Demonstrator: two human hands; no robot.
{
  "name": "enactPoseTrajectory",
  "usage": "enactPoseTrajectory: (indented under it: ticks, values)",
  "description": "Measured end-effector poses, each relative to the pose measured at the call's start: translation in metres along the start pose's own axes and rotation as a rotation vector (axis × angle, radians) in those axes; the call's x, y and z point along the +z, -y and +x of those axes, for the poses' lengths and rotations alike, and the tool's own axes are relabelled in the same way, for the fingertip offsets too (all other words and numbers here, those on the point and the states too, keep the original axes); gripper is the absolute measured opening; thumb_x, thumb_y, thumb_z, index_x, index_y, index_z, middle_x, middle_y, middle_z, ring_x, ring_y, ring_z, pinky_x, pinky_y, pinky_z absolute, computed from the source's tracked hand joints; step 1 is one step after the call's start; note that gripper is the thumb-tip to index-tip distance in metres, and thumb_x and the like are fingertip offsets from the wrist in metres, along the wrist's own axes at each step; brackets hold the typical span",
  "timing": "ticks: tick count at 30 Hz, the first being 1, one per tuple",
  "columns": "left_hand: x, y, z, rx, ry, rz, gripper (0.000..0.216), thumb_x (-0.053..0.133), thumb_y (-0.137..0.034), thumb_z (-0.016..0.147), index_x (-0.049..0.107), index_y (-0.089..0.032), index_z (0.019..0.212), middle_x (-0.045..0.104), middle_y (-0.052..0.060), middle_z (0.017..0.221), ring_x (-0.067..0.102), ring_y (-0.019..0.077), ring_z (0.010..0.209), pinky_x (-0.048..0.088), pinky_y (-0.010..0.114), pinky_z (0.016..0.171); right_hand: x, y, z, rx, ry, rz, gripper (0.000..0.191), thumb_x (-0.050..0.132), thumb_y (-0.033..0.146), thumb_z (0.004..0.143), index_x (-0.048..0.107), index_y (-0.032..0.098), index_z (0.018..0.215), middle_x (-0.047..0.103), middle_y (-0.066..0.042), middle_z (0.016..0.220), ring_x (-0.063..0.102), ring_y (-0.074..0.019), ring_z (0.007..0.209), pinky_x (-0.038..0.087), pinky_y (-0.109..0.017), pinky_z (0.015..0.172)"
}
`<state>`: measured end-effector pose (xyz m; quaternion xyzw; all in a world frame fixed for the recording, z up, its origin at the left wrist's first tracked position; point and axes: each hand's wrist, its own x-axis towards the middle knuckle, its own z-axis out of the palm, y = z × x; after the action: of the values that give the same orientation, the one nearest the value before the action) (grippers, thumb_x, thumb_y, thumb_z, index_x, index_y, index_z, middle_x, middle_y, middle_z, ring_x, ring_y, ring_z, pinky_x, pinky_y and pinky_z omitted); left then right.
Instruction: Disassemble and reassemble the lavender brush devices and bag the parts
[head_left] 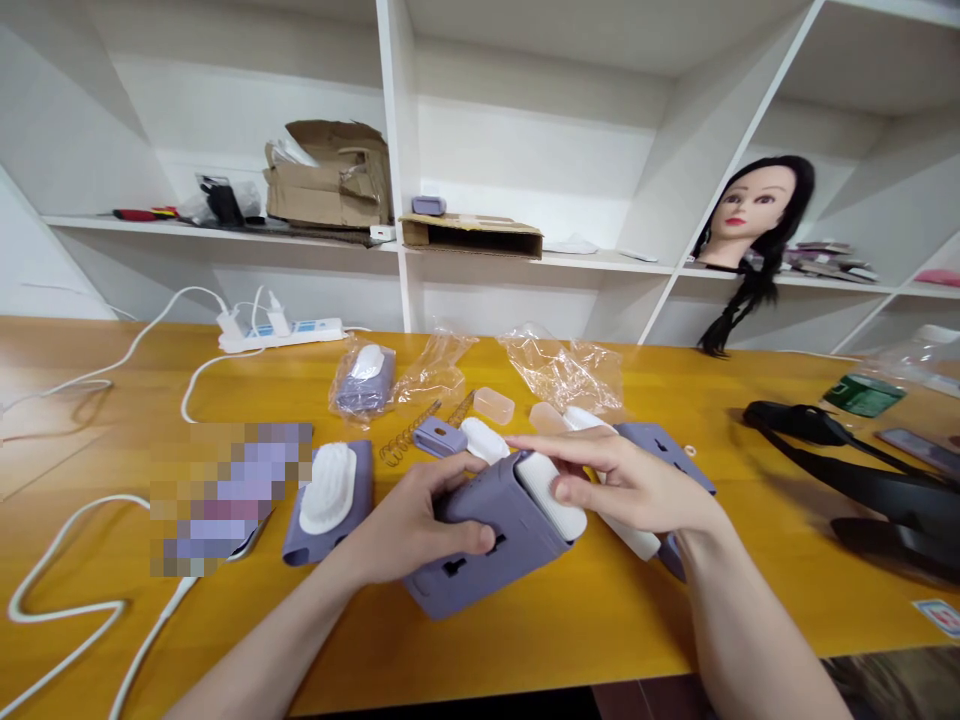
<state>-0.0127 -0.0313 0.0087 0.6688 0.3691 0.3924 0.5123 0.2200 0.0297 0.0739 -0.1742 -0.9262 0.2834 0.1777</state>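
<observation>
My left hand (424, 520) is wrapped round a purple plastic case (480, 575), its thumb beside two dark keyhole slots. The case is tilted above the table's front part. At its right end sits a white ribbed piece (546, 497), and my right hand (626, 478) grips it with thumb and fingers. Behind the case lie a small purple part (439, 437) and a white oval pad (484, 440). Two coil springs (409, 436) rest near them. Under and beside my right hand are a long white part (634, 535) and another purple case (660, 450), both partly hidden.
To the left stands a purple case with a white pad (328, 490); a bagged one (365, 380) is behind. Clear plastic bags (562, 365), a charging cable (161, 620), a power strip (300, 335), a black strapped object (862, 490) and a bottle (866, 393) also occupy the table.
</observation>
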Motion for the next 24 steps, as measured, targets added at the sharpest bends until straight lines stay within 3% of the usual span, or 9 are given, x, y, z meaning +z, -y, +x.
enactPoseTrajectory:
  ticks: [3,7,15,17,19,21,24]
  values:
    - [0.000,-0.001,0.001,0.023,-0.017,0.057,0.039,0.070,-0.036,0.072,0.060,-0.020,0.106,0.062,0.002,0.092,0.055,0.0184,0.085,0.042,0.028,0.073,0.000,0.001,-0.001,-0.028,0.020,-0.052,0.047,0.049,0.026,0.091,0.045,0.015,0.136,0.070,-0.008,0.104,0.062,-0.0149,0.083,0.048,-0.027,0.073]
    - [-0.003,0.002,0.002,0.038,-0.041,0.103,0.039,0.071,-0.036,0.071,0.061,-0.020,0.105,0.063,0.003,0.097,0.055,0.0196,0.088,0.042,0.029,0.077,0.004,0.007,-0.003,-0.037,0.009,-0.155,0.050,0.046,0.025,0.093,0.035,0.023,0.142,0.056,-0.009,0.132,0.057,-0.0194,0.111,0.045,-0.034,0.091]
    - [-0.003,0.008,0.002,0.062,-0.036,0.040,0.046,0.071,-0.034,0.072,0.061,-0.021,0.115,0.065,0.005,0.099,0.057,0.0202,0.089,0.044,0.029,0.076,0.008,0.022,-0.006,-0.039,-0.010,-0.244,0.056,0.046,0.023,0.093,0.027,0.026,0.145,0.058,-0.006,0.129,0.056,-0.0195,0.111,0.043,-0.034,0.093]
    - [-0.004,0.008,0.002,0.058,-0.027,0.047,0.046,0.071,-0.036,0.071,0.062,-0.020,0.114,0.065,0.005,0.097,0.057,0.0201,0.086,0.044,0.029,0.075,0.008,0.023,-0.006,-0.006,-0.015,-0.231,0.057,0.047,0.023,0.092,0.026,0.025,0.146,0.064,-0.007,0.118,0.060,-0.0184,0.097,0.045,-0.034,0.086]
    - [-0.006,0.008,0.002,0.059,-0.006,0.065,0.047,0.071,-0.038,0.071,0.062,-0.020,0.114,0.065,0.004,0.096,0.057,0.0202,0.085,0.044,0.029,0.074,0.009,0.021,-0.006,0.029,-0.028,-0.206,0.058,0.048,0.024,0.092,0.026,0.024,0.146,0.068,-0.004,0.095,0.058,-0.0157,0.076,0.046,-0.030,0.073]
    - [-0.007,0.008,0.002,0.069,0.020,0.098,0.048,0.071,-0.039,0.071,0.062,-0.021,0.114,0.065,0.004,0.095,0.056,0.0206,0.086,0.044,0.030,0.077,0.012,0.018,-0.006,0.025,-0.050,-0.155,0.059,0.049,0.024,0.091,0.026,0.024,0.146,0.062,0.000,0.076,0.052,-0.0132,0.063,0.043,-0.026,0.061]
    - [-0.008,0.006,0.002,0.080,0.066,0.104,0.049,0.070,-0.040,0.072,0.061,-0.022,0.116,0.065,0.003,0.098,0.056,0.0210,0.090,0.043,0.030,0.080,0.017,0.012,-0.006,-0.013,-0.088,-0.042,0.058,0.049,0.023,0.091,0.027,0.025,0.145,0.050,0.004,0.066,0.043,-0.0106,0.057,0.036,-0.023,0.053]
